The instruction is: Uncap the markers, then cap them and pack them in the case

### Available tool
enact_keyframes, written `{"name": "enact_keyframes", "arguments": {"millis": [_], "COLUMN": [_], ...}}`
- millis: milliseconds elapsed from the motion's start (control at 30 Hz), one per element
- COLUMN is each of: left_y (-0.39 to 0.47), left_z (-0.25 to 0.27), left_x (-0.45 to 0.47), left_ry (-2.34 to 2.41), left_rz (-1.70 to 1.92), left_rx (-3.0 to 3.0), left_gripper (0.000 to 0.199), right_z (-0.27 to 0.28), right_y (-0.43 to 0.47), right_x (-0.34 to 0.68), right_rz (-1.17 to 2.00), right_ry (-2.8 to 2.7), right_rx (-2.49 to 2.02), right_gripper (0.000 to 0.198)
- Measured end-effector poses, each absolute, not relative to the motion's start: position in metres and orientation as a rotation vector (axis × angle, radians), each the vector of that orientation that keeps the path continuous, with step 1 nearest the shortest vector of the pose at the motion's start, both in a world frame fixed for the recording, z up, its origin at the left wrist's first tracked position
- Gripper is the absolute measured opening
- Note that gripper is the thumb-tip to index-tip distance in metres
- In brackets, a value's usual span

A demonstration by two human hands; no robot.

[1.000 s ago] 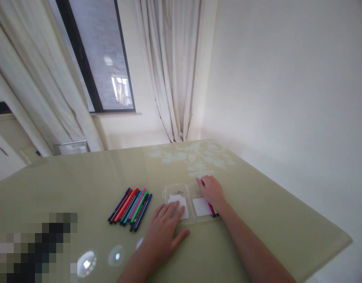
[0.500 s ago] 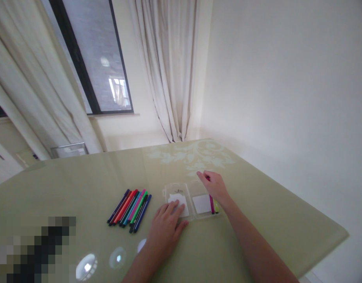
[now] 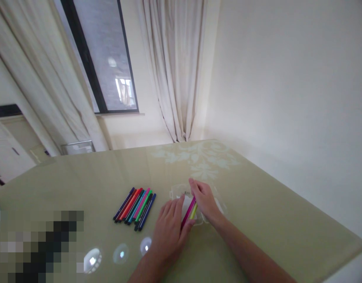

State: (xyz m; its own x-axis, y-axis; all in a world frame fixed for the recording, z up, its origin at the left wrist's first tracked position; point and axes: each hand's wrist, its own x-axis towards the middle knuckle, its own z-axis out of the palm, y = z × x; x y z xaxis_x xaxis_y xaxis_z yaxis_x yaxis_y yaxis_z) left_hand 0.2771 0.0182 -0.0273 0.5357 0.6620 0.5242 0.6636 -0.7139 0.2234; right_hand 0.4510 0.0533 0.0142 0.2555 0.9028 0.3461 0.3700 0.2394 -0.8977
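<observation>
My right hand (image 3: 206,198) is closed on the upper part of two felt-tip pens, a magenta one (image 3: 189,212) and a yellow-green one (image 3: 194,211). They slant over a clear plastic case (image 3: 175,189) that lies unfolded with white paper inside. Beside them, my left hand (image 3: 171,224) spreads over the case's left side, thumb apart from the fingers. The pens' lower ends reach into the gap between that thumb and forefinger; whether they touch is unclear. The right hand and forearm hide part of the case's other half.
Several coloured felt-tip pens (image 3: 135,208) lie side by side on the table, left of my hands. The greenish glossy table (image 3: 257,228) reflects ceiling lights at the front. A wall (image 3: 287,98) runs along its right side, with a curtain (image 3: 175,70) beyond the far edge.
My right hand has carried the magenta and yellow-green pens leftward, from the case's right half to over its left half, close to my left hand. The view has shifted slightly.
</observation>
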Motion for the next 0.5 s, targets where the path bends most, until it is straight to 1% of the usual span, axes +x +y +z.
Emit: {"name": "enact_keyframes", "arguments": {"millis": [100,133,233,300,367,500], "left_y": [0.019,0.02,0.023,0.026,0.03,0.033], "left_z": [-0.031,-0.031,-0.027,-0.018,-0.009,-0.001], "left_x": [0.28,0.28,0.277,0.27,0.262,0.249], "left_ry": [-1.195,-1.218,-1.286,-1.346,-1.476,-1.749], "left_rz": [-0.836,-0.779,-0.604,-0.547,-0.517,-0.34], "left_rx": [-2.666,-2.644,-2.598,-2.538,-2.433,-2.241], "left_gripper": [0.045,0.044,0.049,0.05,0.049,0.049], "right_z": [0.01,0.008,0.004,0.002,0.001,-0.002], "right_y": [0.046,0.045,0.047,0.05,0.054,0.058], "right_x": [0.436,0.434,0.437,0.442,0.45,0.466], "right_rz": [0.72,0.799,1.023,1.078,0.982,0.471], "right_ry": [-1.37,-1.365,-1.348,-1.356,-1.411,-1.674], "right_rx": [-1.294,-1.285,-1.237,-1.204,-1.259,-1.542], "right_gripper": [0.055,0.053,0.05,0.049,0.044,0.02]}}
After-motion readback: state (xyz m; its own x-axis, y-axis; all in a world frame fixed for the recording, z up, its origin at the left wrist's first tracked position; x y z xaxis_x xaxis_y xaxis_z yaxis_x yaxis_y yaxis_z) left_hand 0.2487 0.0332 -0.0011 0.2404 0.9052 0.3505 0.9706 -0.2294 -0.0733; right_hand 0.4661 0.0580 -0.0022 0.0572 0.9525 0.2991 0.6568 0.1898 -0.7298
